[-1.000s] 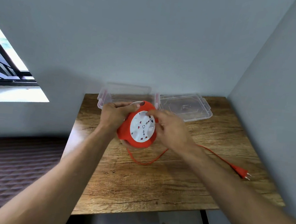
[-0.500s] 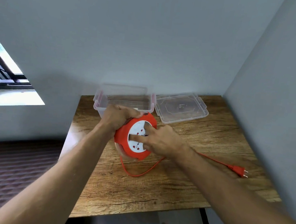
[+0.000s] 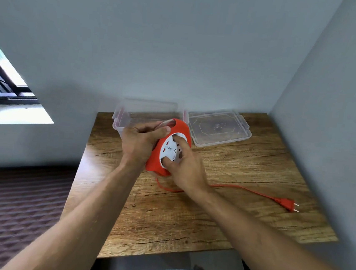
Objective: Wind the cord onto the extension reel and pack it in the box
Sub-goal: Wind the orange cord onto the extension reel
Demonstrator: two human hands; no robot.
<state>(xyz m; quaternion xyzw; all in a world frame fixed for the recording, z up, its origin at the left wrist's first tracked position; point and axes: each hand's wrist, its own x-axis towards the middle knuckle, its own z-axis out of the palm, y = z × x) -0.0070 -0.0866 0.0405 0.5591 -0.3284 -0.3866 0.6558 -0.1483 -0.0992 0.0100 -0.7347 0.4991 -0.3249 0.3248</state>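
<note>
A red extension reel (image 3: 156, 162) with a white socket face (image 3: 172, 150) is held tilted above the wooden table (image 3: 218, 221). My left hand (image 3: 139, 142) grips its upper left rim. My right hand (image 3: 186, 165) lies over the white face with a fingertip and the thumb pressed into it. A red cord (image 3: 243, 188) runs from under the reel across the table to a red plug (image 3: 286, 204) at the right. The clear plastic box (image 3: 122, 118) stands open behind the reel.
The box's clear lid (image 3: 219, 128) lies flat at the back right of the table. Walls close in behind and on the right. The table's left edge drops to a patterned floor (image 3: 14, 201). A window (image 3: 1, 83) sits at the far left.
My right hand has turned the white face, and its fingers sit at a new angle on it. The cord loop under the reel has shrunk and the plug has slid slightly toward the reel.
</note>
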